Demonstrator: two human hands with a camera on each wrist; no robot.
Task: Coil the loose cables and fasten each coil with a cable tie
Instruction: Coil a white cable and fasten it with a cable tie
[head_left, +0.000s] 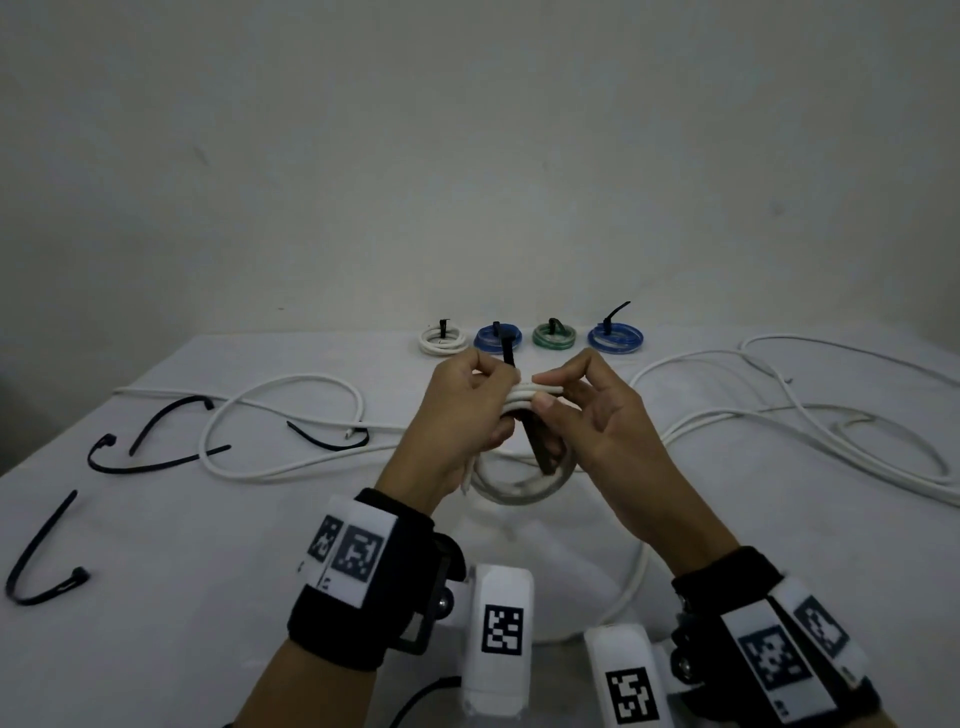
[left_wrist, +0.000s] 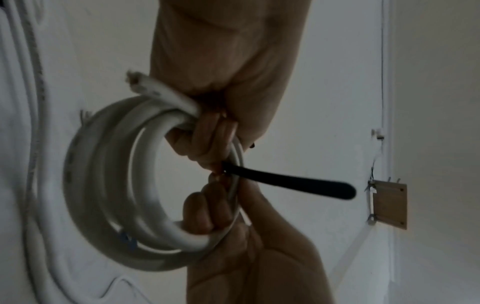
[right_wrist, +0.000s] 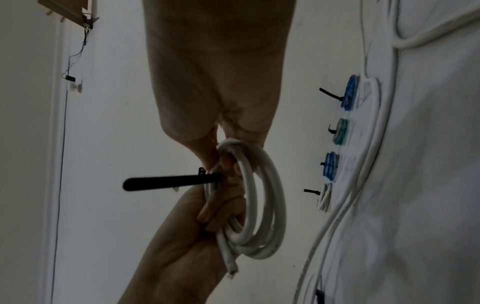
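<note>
Four small tied coils (head_left: 531, 338) parked at table's (head_left: 208, 597) far edge. Fifth, white round-cable coil (head_left: 524, 483), held mid-air: left hand (head_left: 462, 415), right hand (head_left: 602, 415) pinching it, black plastic cable tie (head_left: 508, 349) threaded, apparently not cinched. Loose white cables (head_left: 810, 415), spare ties (head_left: 150, 457) remain.

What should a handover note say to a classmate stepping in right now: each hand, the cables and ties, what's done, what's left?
Left hand and right hand both grip the white coil above the table, a black cable tie between their fingers, not visibly fastened.
Done: four tied coils at the far edge.
Left: fasten this tie; coil the loose white cables. Spare ties lie at the left.
</note>
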